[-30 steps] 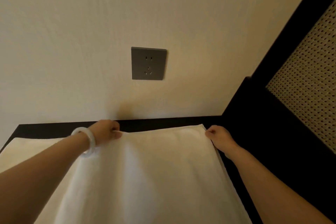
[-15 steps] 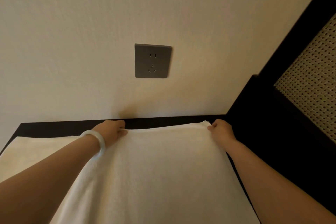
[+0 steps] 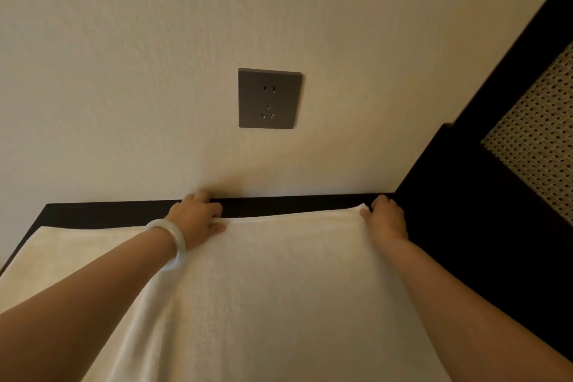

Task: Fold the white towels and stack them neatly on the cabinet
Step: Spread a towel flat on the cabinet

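Observation:
A white towel [image 3: 279,288] lies spread over the dark cabinet top [image 3: 102,212], its far edge close to the wall. My left hand [image 3: 198,217], with a pale bangle on the wrist, grips the towel's far edge near its left corner. At the far right corner my right hand [image 3: 386,219] pinches the cloth. A second layer of white towel [image 3: 71,251] shows flat underneath, sticking out to the left. The towel's near part runs out of the bottom of the view.
A cream wall rises straight behind the cabinet, with a grey power socket [image 3: 269,98] above the towel. On the right stands dark furniture [image 3: 483,226] with a woven cane panel [image 3: 539,139], close beside my right hand.
Both hands have carried the towel's far edge away from me, toward the wall. The edge now lies near the back of the cabinet top.

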`<state>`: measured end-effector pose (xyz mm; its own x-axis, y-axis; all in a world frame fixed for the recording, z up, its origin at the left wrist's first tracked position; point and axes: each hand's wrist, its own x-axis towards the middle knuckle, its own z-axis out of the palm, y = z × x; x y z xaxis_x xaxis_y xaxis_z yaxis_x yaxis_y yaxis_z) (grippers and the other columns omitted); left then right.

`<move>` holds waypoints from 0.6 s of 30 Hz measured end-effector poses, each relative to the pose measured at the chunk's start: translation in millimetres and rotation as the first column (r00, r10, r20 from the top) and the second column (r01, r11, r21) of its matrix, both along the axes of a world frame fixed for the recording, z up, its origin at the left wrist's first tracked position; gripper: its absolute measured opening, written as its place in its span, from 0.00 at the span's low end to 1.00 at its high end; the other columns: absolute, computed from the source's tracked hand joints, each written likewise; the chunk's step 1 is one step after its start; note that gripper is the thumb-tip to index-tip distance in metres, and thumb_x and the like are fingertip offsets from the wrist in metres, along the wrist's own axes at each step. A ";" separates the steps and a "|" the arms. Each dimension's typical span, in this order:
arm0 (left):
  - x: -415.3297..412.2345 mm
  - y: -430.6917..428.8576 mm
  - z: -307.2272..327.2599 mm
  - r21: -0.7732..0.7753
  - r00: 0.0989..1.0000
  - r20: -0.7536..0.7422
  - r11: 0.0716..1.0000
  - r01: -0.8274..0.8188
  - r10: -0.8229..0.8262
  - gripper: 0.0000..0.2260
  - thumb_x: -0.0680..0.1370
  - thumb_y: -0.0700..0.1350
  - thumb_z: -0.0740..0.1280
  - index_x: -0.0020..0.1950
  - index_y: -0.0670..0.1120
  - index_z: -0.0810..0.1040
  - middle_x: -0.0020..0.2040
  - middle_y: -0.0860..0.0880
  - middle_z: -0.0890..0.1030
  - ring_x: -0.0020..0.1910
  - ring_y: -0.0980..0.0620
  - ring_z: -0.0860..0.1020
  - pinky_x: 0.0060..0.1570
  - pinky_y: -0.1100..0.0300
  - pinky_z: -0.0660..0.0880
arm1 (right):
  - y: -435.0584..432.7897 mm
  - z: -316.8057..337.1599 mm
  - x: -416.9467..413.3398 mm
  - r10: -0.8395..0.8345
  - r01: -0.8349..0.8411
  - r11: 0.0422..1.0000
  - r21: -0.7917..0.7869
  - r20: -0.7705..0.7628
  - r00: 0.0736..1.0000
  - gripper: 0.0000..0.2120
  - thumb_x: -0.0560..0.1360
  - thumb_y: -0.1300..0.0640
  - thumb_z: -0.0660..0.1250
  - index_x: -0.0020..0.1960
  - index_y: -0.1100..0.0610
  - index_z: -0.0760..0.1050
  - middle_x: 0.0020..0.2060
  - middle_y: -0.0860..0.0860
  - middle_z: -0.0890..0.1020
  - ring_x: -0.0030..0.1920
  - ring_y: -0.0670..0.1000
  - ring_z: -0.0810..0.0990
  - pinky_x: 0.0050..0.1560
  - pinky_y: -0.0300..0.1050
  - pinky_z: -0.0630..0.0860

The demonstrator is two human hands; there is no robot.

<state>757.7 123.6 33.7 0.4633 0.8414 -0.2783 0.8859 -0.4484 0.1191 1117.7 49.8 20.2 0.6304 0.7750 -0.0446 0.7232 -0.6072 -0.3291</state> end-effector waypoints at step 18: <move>3.2 25.1 15.5 -0.134 0.997 0.040 0.989 0.063 -0.058 0.11 0.80 0.51 0.65 0.39 0.52 0.70 0.43 0.48 0.78 0.41 0.49 0.76 0.43 0.56 0.71 | 2.2 31.3 32.0 0.131 -0.215 0.952 -0.219 -0.342 0.930 0.12 0.73 0.59 0.75 0.53 0.61 0.77 0.44 0.52 0.76 0.44 0.51 0.74 0.39 0.41 0.71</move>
<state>761.0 148.7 49.2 0.5242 0.7673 -0.3694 0.8515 -0.4791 0.2132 1149.7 52.0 51.4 0.4065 0.8081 -0.4263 0.7055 -0.5741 -0.4154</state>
